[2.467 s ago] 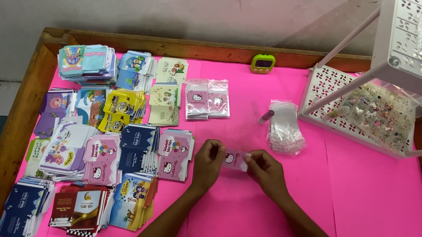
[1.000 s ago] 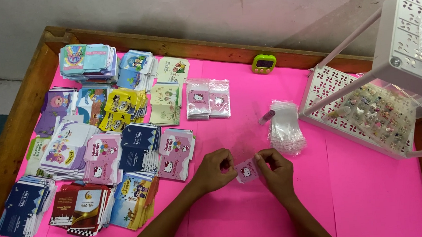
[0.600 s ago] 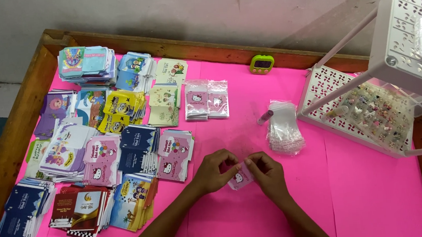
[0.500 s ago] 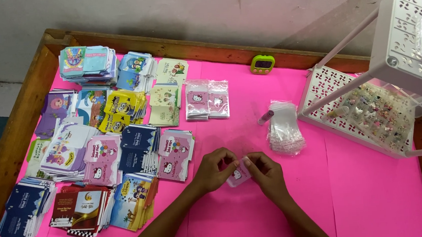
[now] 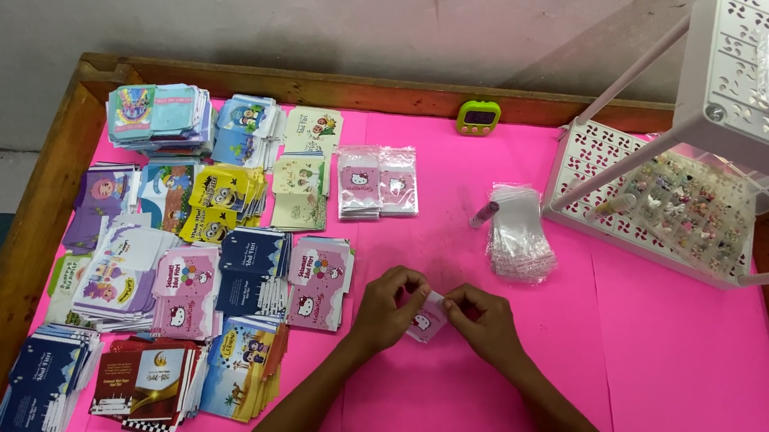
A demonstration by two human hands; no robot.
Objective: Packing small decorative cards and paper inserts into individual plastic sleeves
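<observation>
Both hands meet over the middle of the pink table (image 5: 682, 348). My left hand (image 5: 389, 308) and my right hand (image 5: 482, 320) pinch a small pink card in a clear sleeve (image 5: 427, 317) between them, low over the surface. A stack of empty clear plastic sleeves (image 5: 517, 234) lies just beyond my right hand, with a small pink tube (image 5: 484, 214) beside it. Two finished pink packets (image 5: 377, 182) lie further back.
Many stacks of colourful printed cards (image 5: 182, 284) cover the left half. A green timer (image 5: 478, 117) stands at the back edge. A white perforated rack (image 5: 671, 187) with a tray of small trinkets occupies the right. A wooden rim (image 5: 18, 260) borders the table.
The hands and the small card shifted slightly right and towards me on the table, then back a little; both hands still hold the card between them.
</observation>
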